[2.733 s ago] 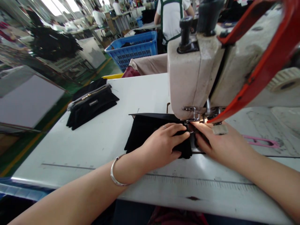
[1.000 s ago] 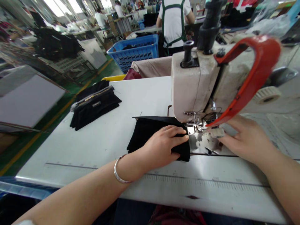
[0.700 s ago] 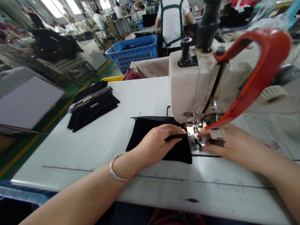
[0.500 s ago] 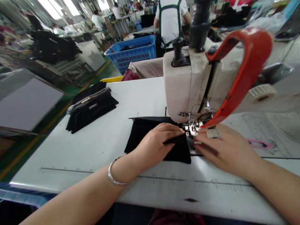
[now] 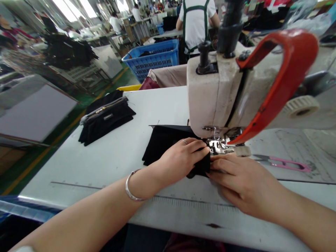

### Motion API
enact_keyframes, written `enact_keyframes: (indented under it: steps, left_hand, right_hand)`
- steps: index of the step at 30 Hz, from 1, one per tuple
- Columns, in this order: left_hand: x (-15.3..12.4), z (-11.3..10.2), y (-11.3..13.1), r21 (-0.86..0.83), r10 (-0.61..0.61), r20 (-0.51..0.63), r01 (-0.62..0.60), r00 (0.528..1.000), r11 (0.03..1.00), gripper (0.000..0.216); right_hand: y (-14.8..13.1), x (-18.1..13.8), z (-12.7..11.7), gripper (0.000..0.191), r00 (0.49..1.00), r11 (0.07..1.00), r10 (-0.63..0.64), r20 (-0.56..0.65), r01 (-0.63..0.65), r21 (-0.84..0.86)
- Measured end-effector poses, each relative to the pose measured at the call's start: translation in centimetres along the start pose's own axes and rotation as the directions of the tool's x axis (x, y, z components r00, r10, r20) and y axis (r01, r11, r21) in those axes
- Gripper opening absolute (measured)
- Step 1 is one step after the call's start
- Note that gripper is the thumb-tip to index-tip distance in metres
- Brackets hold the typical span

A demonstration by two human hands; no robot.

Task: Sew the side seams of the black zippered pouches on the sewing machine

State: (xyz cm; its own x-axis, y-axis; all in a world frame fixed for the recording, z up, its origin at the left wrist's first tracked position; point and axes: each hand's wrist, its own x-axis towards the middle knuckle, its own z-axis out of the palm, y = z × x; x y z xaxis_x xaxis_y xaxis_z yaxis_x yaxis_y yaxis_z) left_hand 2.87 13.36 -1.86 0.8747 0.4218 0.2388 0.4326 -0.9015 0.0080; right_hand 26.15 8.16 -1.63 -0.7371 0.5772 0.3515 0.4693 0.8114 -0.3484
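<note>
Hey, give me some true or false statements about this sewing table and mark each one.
1. The left hand rests on black fabric. True.
2. The right hand is at the fabric's right edge. True.
3. Snips are held in the right hand. False: the pink-handled snips lie beyond that hand.
4. A bracelet is on the right wrist. False: the silver bracelet is on the left wrist.
5. A zippered black stack lies on the white table. True.
</note>
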Motion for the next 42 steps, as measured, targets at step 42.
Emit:
enact_keyframes:
  steps: [42]
  left_hand:
    - [-1.0, -1.0, 2.5, -0.196, 0.006, -0.127, -0.031, 0.992, 0.98, 0.017]
  right_hand:
    - [0.9, -1.0, -1.0, 0.024, 1.0, 1.0, 0.008, -0.011, -0.008, -0.023]
